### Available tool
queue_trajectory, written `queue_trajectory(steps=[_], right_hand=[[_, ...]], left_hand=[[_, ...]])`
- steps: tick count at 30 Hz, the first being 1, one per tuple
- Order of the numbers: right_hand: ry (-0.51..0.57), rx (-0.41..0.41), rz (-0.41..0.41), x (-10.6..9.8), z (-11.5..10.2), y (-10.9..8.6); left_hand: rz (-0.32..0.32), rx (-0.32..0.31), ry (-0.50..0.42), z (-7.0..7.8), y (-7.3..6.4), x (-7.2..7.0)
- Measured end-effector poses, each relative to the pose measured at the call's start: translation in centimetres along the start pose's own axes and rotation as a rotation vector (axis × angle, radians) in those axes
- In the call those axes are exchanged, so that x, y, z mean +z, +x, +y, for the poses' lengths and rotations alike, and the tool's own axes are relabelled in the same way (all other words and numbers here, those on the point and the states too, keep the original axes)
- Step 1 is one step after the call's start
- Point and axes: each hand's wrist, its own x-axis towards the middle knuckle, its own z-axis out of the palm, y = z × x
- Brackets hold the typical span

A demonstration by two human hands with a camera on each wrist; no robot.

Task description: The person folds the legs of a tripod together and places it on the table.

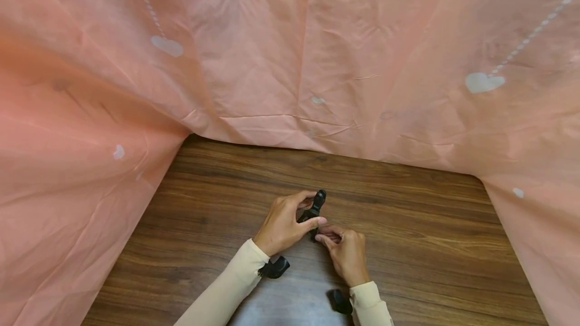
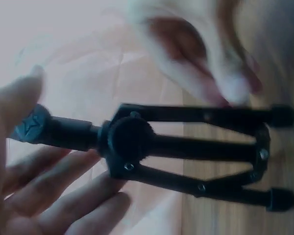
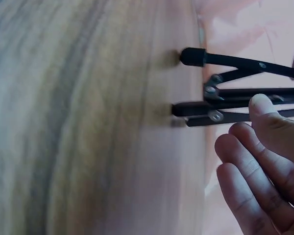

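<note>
A small black mini tripod (image 1: 318,202) stands between both hands, over the middle of the wooden table. My left hand (image 1: 282,223) holds it by its upper part, thumb on one side and fingers on the other. In the left wrist view the tripod (image 2: 132,139) shows a round knob, a centre column, hinged braces and rubber-tipped legs, folded fairly close. The thumb and index finger of my right hand (image 1: 349,253) pinch one leg. Close to the wood in the right wrist view are the tripod's feet (image 3: 192,57), with the right hand's other fingers (image 3: 250,171) loosely bent below.
The brown wood-grain table (image 1: 217,185) extends around the hands. A pink curtain (image 1: 281,74) with white hearts hangs along its back and both sides. Black devices sit at the left wrist (image 1: 275,268) and right wrist (image 1: 340,301).
</note>
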Motion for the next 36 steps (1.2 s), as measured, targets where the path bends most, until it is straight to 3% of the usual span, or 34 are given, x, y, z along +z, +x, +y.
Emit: queue_trajectory(steps=[5, 8, 16, 20, 32, 36], right_hand=[[0.003, -0.005, 0.037, -0.8, 0.1, 0.1], [-0.002, -0.006, 0.054, -1.2, 0.0, 0.2], [0.005, 0.022, 0.069, -1.7, 0.0, 0.2], [0.007, 0.028, 0.06, -1.7, -0.2, 0.2], [0.02, 0.041, 0.056, -1.8, -0.3, 0.2], [0.023, 0.035, 0.055, -1.8, -0.2, 0.2]], left_hand=[[0.147, 0.072, 0.12, 0.0, -0.4, 0.5], [0.171, 0.098, 0.138, 0.1, -0.4, 0.5], [0.028, 0.052, 0.043, 0.2, -0.1, -0.5], [-0.025, 0.046, 0.044, 0.0, 0.1, -1.0], [-0.119, 0.064, 0.036, -0.8, 0.7, -1.7], [-0.101, 0.063, 0.013, -0.8, 0.6, -1.8]])
